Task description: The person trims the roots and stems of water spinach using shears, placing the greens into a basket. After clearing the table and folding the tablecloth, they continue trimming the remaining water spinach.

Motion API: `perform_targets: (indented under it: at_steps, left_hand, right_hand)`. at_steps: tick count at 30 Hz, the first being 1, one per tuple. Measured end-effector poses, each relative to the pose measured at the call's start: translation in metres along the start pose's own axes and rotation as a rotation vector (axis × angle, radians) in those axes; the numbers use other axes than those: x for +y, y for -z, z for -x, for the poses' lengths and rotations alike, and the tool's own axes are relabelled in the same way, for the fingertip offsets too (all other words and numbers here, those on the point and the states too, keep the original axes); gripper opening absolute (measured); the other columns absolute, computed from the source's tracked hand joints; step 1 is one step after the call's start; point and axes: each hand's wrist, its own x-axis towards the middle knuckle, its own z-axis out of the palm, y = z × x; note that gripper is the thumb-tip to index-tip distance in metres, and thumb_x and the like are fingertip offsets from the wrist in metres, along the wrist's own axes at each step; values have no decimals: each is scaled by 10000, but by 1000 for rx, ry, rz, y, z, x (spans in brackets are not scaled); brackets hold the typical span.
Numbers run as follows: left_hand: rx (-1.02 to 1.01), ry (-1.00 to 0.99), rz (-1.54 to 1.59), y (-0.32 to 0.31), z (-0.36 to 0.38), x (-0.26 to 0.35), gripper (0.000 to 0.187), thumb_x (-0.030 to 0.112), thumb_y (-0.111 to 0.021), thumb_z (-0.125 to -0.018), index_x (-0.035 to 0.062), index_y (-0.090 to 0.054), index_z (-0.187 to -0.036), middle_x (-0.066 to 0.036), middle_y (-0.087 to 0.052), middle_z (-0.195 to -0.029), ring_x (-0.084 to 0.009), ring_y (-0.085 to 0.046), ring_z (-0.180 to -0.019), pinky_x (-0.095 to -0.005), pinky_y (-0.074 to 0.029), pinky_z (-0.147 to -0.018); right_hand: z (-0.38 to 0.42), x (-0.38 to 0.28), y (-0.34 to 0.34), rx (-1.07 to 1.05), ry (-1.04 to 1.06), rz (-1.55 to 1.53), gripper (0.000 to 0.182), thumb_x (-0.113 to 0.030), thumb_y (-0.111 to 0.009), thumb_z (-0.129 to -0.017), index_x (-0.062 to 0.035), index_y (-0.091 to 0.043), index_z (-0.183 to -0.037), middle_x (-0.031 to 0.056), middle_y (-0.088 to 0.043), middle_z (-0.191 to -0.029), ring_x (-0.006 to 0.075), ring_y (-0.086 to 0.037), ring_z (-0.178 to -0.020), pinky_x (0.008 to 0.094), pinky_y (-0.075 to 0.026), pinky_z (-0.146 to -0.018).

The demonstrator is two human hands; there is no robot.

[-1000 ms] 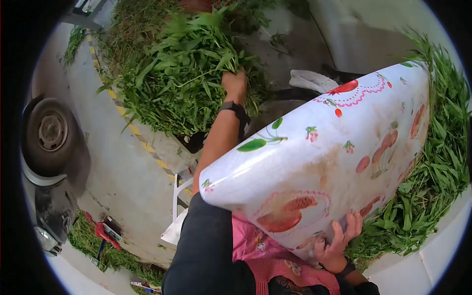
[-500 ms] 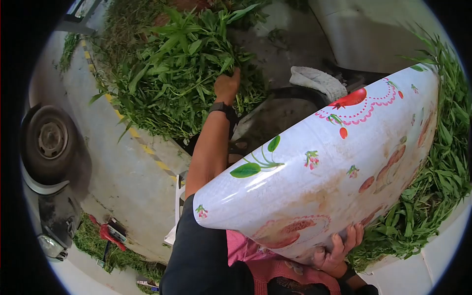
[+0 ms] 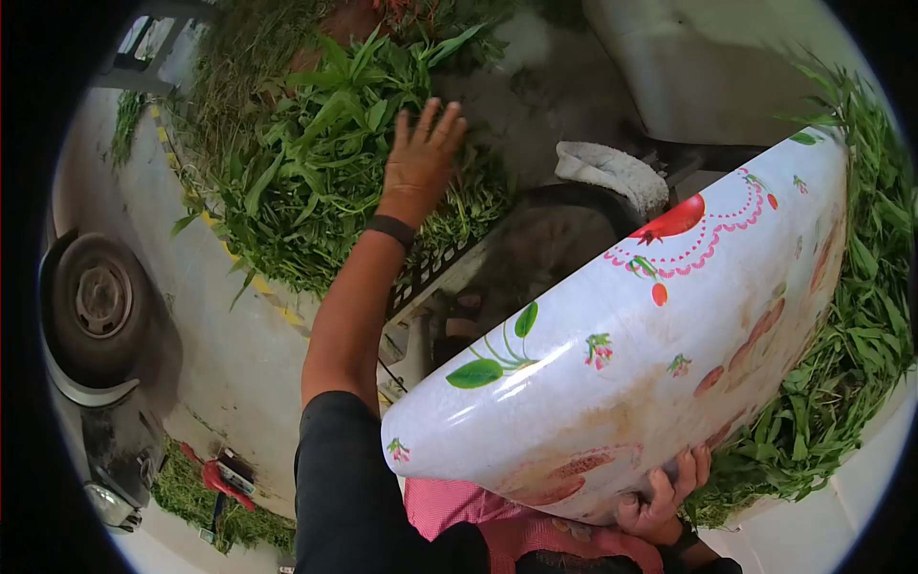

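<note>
Leafy green stems (image 3: pixel 316 182) lie in a big heap, partly over a dark slatted crate (image 3: pixel 435 273). My left hand (image 3: pixel 421 158) is over the right side of this heap, palm down with the fingers spread, and holds nothing. A white plastic sheet (image 3: pixel 612 373), printed with fruit and flowers and stained brown in places, bulges across the front of me. My right hand (image 3: pixel 660 497) has its fingers curled on the sheet's lower edge. More long green stems (image 3: pixel 822 373) stick out along the sheet's right side. Whatever lies under the sheet is hidden.
A rolled whitish cloth (image 3: pixel 612 172) rests on a black curved bar behind the sheet. At far left stands a vehicle wheel (image 3: pixel 96 277). A red-handled object (image 3: pixel 215 474) lies near grass at lower left. Yellow-and-black tape (image 3: pixel 215 230) runs along the floor.
My left hand has let go of the stems, moved up and left a little, and spread its fingers. The sheet's left end has dipped slightly, and my right hand stays on its edge.
</note>
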Motion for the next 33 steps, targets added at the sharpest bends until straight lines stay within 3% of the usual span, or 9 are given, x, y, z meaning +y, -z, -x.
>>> perform_targets:
  at_steps: [6,13,18,23,24,25,27,28,33]
  left_hand:
    - [-373,196,51,-40,-1,-30,609,401,-467,-912,205,-234,-1439,14,-149,-1514,-206,-79,-1404,-478,-150,-1128]
    - [-383,231,38,-50,-6,-16,628,371,-494,-891,163,-254,-1433,-55,-184,-1504,-224,-99,-1402,-534,-168,-1098]
    - [138,83,237,13,36,22,607,175,-578,-776,108,-379,-1346,-112,-275,-1449,-276,-230,-1358,-571,-201,-1053]
    - [85,183,423,16,143,63,628,374,-592,-788,83,-401,-1311,-150,-307,-1414,-324,-257,-1330,-561,-214,-1032]
    - [209,277,1146,-6,170,73,624,404,-536,-828,83,-373,-1337,-160,-305,-1418,-307,-251,-1336,-549,-206,-1038]
    - [20,365,1573,11,210,74,606,354,-554,-827,85,-379,-1342,-170,-295,-1427,-297,-271,-1329,-536,-204,-1045]
    - [30,121,824,26,260,73,537,225,-602,-803,61,-441,-1288,-164,-425,-1343,-343,-393,-1237,-501,-227,-1036]
    - [-178,246,636,68,266,78,479,178,-601,-807,57,-463,-1249,-150,-497,-1260,-331,-452,-1171,-485,-272,-991]
    - [195,381,593,145,320,105,427,77,-617,-796,53,-494,-1204,-142,-547,-1140,-305,-496,-1076,-424,-336,-914]
  right_hand:
    - [5,-1,-4,37,-42,-14,423,-393,-431,-869,-105,-419,-1179,234,-314,-1347,452,-266,-1234,624,-209,-985]
    - [0,-4,4,-10,-56,-20,343,-385,-513,-818,-158,-485,-1073,144,-354,-1287,388,-284,-1209,616,-230,-980]
    - [-11,-8,1,55,-74,-22,288,-335,-559,-784,-167,-559,-1019,123,-429,-1221,369,-338,-1176,561,-261,-977]
    - [-20,-12,7,128,-76,-48,318,-314,-577,-806,-179,-607,-1092,90,-457,-1258,320,-375,-1191,494,-266,-1000]
    - [-20,-13,9,145,-80,-74,337,-285,-597,-796,-180,-610,-1115,84,-464,-1274,303,-384,-1196,474,-272,-1006]
    - [-20,-13,10,161,-88,-79,337,-285,-597,-796,-180,-610,-1115,84,-464,-1274,303,-384,-1196,474,-272,-1006]
    - [-21,-12,11,187,-71,-110,353,-250,-620,-772,-181,-611,-1118,79,-470,-1274,293,-393,-1191,472,-279,-1006]
    - [-22,-12,14,200,-71,-138,390,-220,-643,-744,-183,-602,-1130,69,-475,-1273,286,-397,-1192,466,-283,-1008]
    - [-17,-10,16,298,-60,-211,462,-214,-667,-729,-180,-565,-1179,66,-456,-1293,289,-389,-1202,466,-288,-1012]
